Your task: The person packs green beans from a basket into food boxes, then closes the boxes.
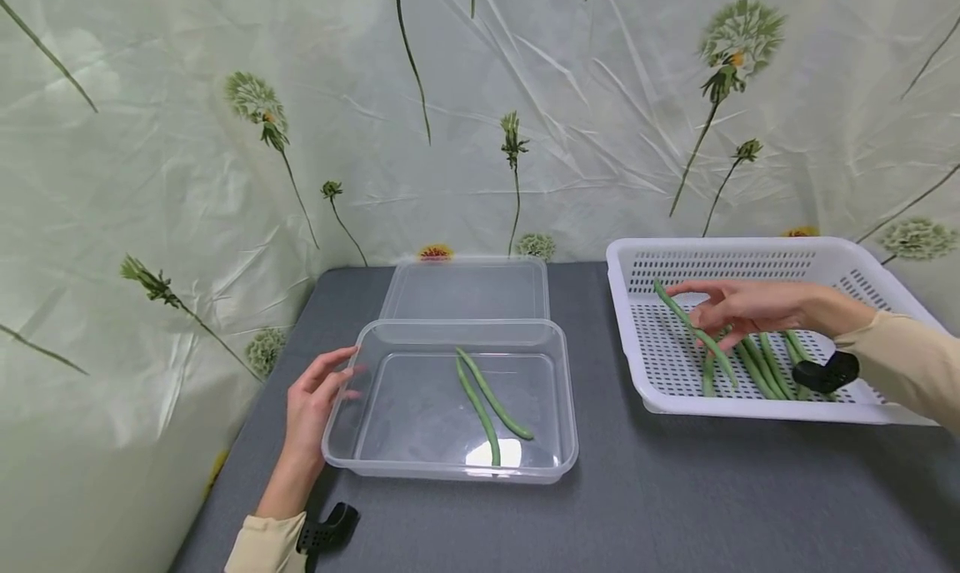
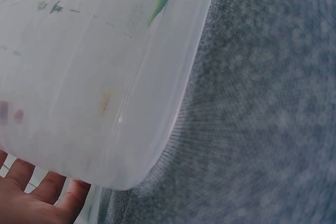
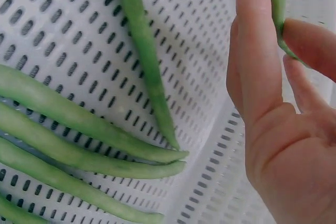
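Observation:
My right hand (image 1: 738,306) pinches one green bean (image 1: 693,331) between thumb and fingers, above the white perforated basket (image 1: 652,404). In the right wrist view, the bean (image 3: 278,11) rises from between the thumb and fingers. Several more green beans (image 3: 68,119) lie on the basket floor below. Over at the left, my left hand (image 1: 315,402) has its fingers against the outer left wall of a clear plastic container (image 1: 450,473). Those fingers (image 2: 50,187) show beside its wall in the left wrist view. Two green beans (image 1: 487,398) lie inside the container.
A clear flat lid (image 1: 468,288) lies behind the container. Grey cloth (image 1: 600,506) covers the table. A flower-printed plastic sheet (image 1: 465,140) hangs along the back and left side. Each wrist wears a black band.

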`<state>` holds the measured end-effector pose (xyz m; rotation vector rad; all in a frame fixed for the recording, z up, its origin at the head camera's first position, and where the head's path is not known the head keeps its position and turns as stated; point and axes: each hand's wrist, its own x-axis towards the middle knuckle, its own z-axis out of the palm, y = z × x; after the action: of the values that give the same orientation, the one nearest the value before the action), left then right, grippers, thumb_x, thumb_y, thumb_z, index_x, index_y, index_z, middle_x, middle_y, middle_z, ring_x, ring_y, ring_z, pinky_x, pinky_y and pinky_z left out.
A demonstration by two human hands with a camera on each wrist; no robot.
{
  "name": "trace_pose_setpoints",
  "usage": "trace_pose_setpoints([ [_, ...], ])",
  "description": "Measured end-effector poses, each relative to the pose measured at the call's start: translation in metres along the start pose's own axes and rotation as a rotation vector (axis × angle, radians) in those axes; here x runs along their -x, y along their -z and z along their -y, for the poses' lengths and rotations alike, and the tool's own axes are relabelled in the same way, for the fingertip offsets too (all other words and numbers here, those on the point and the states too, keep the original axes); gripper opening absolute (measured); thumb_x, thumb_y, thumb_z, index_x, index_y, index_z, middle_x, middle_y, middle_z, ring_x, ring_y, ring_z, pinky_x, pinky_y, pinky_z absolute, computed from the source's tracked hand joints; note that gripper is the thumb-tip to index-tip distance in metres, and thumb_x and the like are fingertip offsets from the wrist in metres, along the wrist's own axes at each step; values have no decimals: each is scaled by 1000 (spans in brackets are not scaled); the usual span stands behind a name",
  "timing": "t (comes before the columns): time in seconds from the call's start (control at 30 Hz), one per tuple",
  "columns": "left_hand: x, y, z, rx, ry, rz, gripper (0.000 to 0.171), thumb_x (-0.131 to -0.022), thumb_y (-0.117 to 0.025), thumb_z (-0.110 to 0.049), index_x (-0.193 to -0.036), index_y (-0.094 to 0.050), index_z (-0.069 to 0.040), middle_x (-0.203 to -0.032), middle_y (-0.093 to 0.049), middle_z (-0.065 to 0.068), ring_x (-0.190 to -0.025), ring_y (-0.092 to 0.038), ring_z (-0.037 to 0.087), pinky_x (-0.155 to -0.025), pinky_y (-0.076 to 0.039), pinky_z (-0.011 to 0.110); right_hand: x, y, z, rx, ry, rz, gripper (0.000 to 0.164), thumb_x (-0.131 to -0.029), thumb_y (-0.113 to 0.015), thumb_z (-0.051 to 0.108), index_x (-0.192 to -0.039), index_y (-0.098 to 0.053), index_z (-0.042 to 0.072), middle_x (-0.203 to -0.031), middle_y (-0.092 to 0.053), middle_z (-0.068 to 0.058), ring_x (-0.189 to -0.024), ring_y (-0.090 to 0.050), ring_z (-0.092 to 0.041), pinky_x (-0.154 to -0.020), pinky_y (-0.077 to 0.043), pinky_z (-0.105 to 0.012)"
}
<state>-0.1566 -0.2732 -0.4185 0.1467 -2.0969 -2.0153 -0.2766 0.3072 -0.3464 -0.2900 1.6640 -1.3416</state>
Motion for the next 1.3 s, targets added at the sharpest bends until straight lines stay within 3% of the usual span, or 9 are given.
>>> trace_pose_setpoints([
  [0.4, 1, 0, 1, -13, 1, -6, 29, -100, -57, -9, -126, -61, 2, -124, -65, 7, -103, -67, 21, -71, -56, 30, 16, -4, 18, 105, 101, -66, 75, -104, -45, 4, -154, 10, 5, -103, -57, -19, -90, -65, -31, -74, -56, -34],
  [0.67, 0, 0, 0, -31, 1, 0, 29, -100, -57, -10, -126, -61, 2, -123, -65, 6, -102, -67, 20, -71, -56, 30, 31, -22, 35, 116, 291, -28, 60, -104, -39, -2, -154, -13, 17, -108, -56, -15, -89, -67, -34, -76, -57, -41],
  [0.73, 1, 0, 0, -34, -2, -4, 29, -100, -57, -9, -126, -61, 2, -123, -65, 5, -102, -67, 20, -71, -56, 30, 34, -29, 39, 141, 321, -75, 59, -104, -39, -2, -154, -14, 16, -112, -58, -15, -91, -66, -36, -77, -57, -44],
  [0.83, 1, 0, 0, -34, -10, -5, 28, -100, -57, -9, -126, -61, 1, -123, -65, 6, -101, -67, 19, -70, -56, 29, 35, -41, 44, 174, 321, -222, 56, -104, -44, 3, -153, -19, 15, -120, -60, -9, -97, -66, -34, -79, -56, -46],
  [1.0, 1, -1, -1, -33, -14, 4, 29, -100, -57, -11, -126, -61, 2, -123, -65, 5, -101, -67, 19, -70, -56, 29, 32, -58, 46, 186, 325, -437, 56, -103, -51, 9, -151, -23, 13, -126, -60, 0, -103, -64, -22, -78, -56, -40],
  [1.3, 1, 0, -1, -52, -19, 4, 30, -100, -57, -11, -127, -61, 1, -123, -65, 4, -102, -67, 19, -71, -55, 29, 25, -86, 52, 92, 453, -537, 46, -101, -56, 7, -142, -39, 15, -100, -69, -5, -82, -71, -31, -72, -57, -37],
])
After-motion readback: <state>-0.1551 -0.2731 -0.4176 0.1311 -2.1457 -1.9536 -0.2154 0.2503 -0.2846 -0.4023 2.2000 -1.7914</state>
